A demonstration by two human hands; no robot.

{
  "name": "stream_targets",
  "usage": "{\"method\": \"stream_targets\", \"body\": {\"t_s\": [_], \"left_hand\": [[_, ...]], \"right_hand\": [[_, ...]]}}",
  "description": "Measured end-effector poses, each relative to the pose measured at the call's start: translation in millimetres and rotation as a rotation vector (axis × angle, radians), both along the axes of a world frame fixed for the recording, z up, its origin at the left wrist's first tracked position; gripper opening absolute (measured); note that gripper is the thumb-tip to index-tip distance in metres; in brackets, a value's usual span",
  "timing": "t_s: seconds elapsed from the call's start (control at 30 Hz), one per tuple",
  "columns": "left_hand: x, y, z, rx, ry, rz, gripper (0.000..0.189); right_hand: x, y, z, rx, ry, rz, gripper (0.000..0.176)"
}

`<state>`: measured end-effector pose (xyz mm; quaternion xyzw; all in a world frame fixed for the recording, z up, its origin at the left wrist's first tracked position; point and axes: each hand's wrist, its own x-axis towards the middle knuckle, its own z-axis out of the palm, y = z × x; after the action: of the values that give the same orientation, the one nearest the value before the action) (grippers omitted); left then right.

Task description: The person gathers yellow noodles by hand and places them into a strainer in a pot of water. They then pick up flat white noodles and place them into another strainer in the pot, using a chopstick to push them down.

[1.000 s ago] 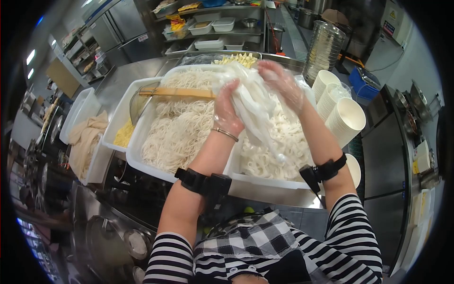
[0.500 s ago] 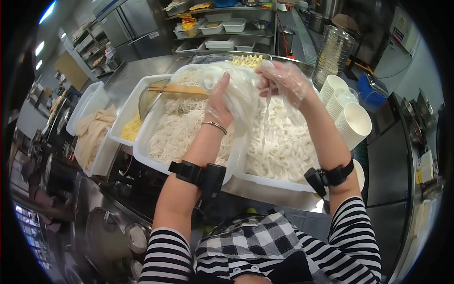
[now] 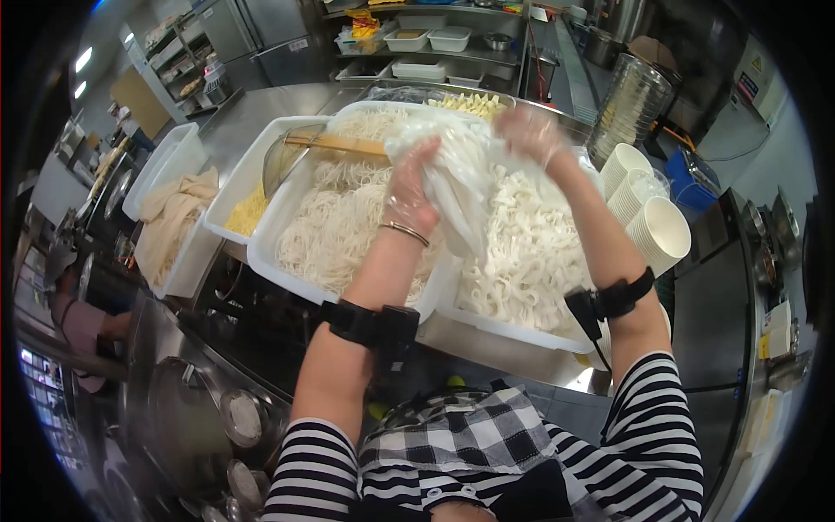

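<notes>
In a clear plastic glove, my left hand (image 3: 412,187) is closed on a translucent plastic bag (image 3: 459,178) with white contents, held up over the noodle tubs. To its right, my right hand (image 3: 531,137), also gloved, is raised over the wide noodles and smeared by motion, so its fingers are unclear. Thin white noodles (image 3: 335,230) fill the middle tub below my left forearm. Wide white noodles (image 3: 526,270) lie in the right tub. A strainer (image 3: 285,157) with a wooden handle (image 3: 348,143) rests across the left side of the middle tub.
Yellow food (image 3: 248,211) lies in a white tub on the left, beside a beige cloth (image 3: 174,209). Stacked paper bowls (image 3: 665,228) stand at the right. Pale yellow pieces (image 3: 470,104) sit behind the tubs. A person (image 3: 130,129) is far back at the left.
My right hand has moved away from the bag, up and to the right. The bag now hangs from my left hand. The whole view has shifted slightly.
</notes>
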<state>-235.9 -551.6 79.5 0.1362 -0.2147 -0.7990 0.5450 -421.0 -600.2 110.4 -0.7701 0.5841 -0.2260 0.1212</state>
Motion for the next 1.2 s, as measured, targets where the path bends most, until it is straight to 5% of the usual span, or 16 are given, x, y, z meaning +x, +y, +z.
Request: {"method": "stream_targets", "body": {"t_s": [0.07,0.1,0.13,0.17,0.27,0.37,0.47,0.57,0.7,0.77,0.83,1.0,1.17,1.2], "left_hand": [[8.0,1.7,8.5,0.0,-0.015,0.046,0.023],[11.4,2.4,12.6,-0.007,-0.034,0.086,0.023],[14.5,2.0,11.5,-0.01,-0.035,0.091,0.023],[17.3,1.4,8.1,0.007,-0.054,0.11,0.023],[25.7,5.1,6.1,0.013,-0.08,0.134,0.022],[31.4,9.0,0.5,-0.009,-0.114,0.126,0.024],[26.0,8.9,-7.0,-0.003,-0.139,0.062,0.032],[21.9,4.9,-22.0,-0.05,-0.069,-0.124,0.051],[15.2,8.7,-29.9,-0.247,0.003,-0.243,0.067],[9.4,24.3,-8.1,-0.232,-0.113,-0.018,0.055],[26.4,25.6,-14.2,-0.125,0.094,-0.095,0.042],[68.6,78.2,30.3,-0.044,0.058,0.352,0.03],[132.0,146.1,103.9,-0.137,0.125,0.58,0.031],[143.1,167.4,128.8,-0.183,0.1,0.695,0.031]], "right_hand": [[-9.2,20.6,-93.4,0.168,0.261,0.393,0.048],[-17.6,20.8,-165.3,0.274,0.101,0.547,0.06],[5.6,58.5,-167.8,0.469,0.165,0.417,0.064],[17.3,74.9,-184.6,0.605,0.253,0.453,0.049],[14.4,58.1,-210.4,0.476,0.211,0.331,0.032],[1.8,64.0,-104.6,0.467,-0.147,0.211,0.025],[11.3,74.7,-7.0,0.397,-0.337,0.357,0.025],[41.0,81.7,57.5,0.276,-0.322,0.348,0.028],[76.6,52.1,53.9,0.12,-0.274,0.383,0.032],[87.4,46.7,54.0,0.058,-0.149,0.466,0.033],[86.7,40.2,59.1,0.397,-0.75,0.766,0.036],[123.7,50.3,84.2,0.177,-0.852,0.642,0.039],[195.6,58.3,73.8,0.696,-1.203,0.906,0.052],[209.3,39.9,43.8,0.82,-1.119,0.807,0.059]]}}
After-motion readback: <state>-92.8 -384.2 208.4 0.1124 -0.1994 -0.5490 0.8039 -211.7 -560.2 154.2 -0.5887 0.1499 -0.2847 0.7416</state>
